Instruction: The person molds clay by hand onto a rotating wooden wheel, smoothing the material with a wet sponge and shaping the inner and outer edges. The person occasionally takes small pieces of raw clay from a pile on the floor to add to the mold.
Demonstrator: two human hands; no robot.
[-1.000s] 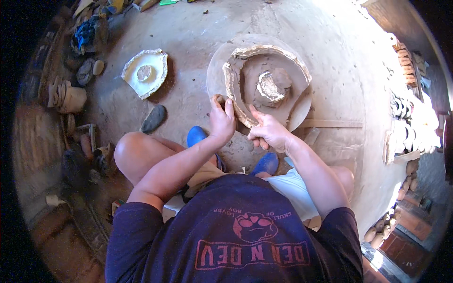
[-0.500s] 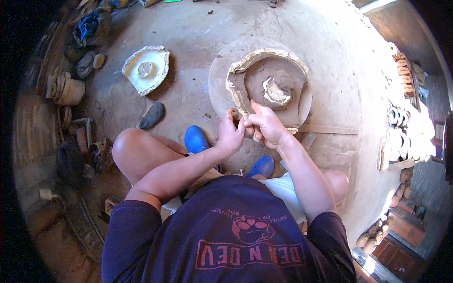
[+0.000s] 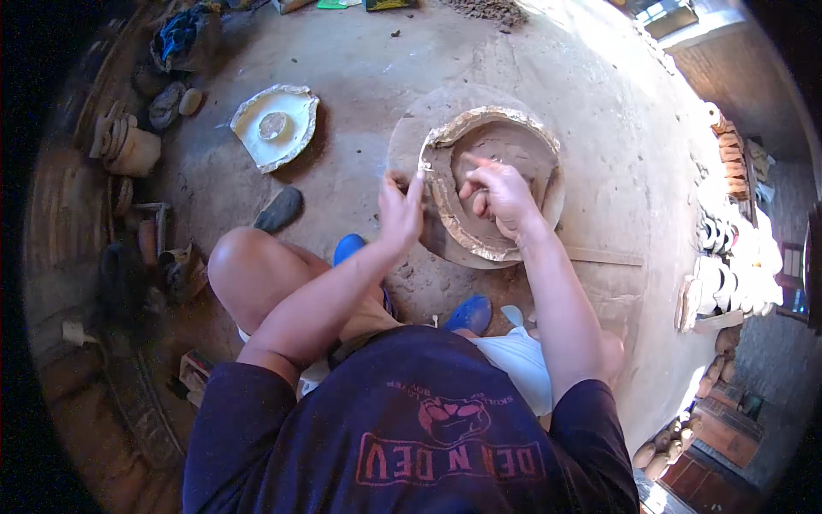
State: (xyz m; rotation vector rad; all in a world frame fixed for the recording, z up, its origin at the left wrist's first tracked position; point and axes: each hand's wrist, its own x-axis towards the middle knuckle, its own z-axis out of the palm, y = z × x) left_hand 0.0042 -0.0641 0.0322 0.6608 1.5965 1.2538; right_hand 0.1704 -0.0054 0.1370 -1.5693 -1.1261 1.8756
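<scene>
A round, pale mould (image 3: 467,231) with a rough, crusted rim and brown clay inside sits on a grey disc (image 3: 402,146). At the left of the rim is my left hand (image 3: 401,212). Its thumb is against the rim and its fingertips lie over the disc's edge, apart from the thumb, with nothing visible gripped. My right hand (image 3: 503,199) is over the mould's inside, index finger stretched out and the other fingers loosely bent and apart. It hides part of the clay; whether it touches the clay I cannot tell.
A second, broken-edged white mould (image 3: 295,147) with a round centre knob lies on the floor at the left. A dark stone (image 3: 281,209) is nearer me. A wooden strip (image 3: 599,256) lies right of the disc. Stacked pale pieces (image 3: 723,265) stand far right.
My hands have parted: the left went left along the rim, the right moved up over the clay. The mould has turned on its disc, and the pale piece at its centre no longer shows.
</scene>
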